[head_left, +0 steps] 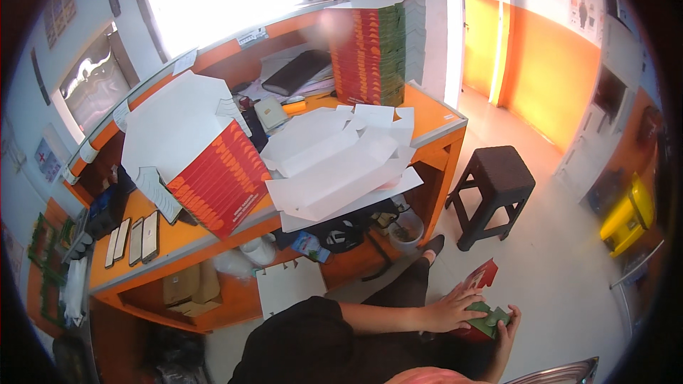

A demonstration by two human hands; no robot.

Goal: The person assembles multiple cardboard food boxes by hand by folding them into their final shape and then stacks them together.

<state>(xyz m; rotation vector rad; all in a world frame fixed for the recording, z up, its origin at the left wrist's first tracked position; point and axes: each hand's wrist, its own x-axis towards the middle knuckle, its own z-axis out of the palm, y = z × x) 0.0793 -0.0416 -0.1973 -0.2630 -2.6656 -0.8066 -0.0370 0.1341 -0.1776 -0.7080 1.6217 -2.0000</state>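
Over my lap at the lower right I hold a partly folded cardboard carton [484, 275], red and green on its outside. My left hand [455, 313] lies across its near side, fingers bent over the green flaps. My right hand [506, 326] grips the right edge, where a green flap stands up. The carton's underside is hidden by my hands. On the orange desk, several opened white cartons [334, 163] lie loosely on each other. Left of them leans a stack of flat red cartons [217, 181], and a taller red and green stack [366, 57] stands at the back right.
The orange desk [427, 124] has shelves below with bags and a white bucket [407, 231]. A dark stool [498, 171] stands right of it. A yellow bin [629, 217] is at far right. Phone-like slabs [146, 236] lie on the desk's left end.
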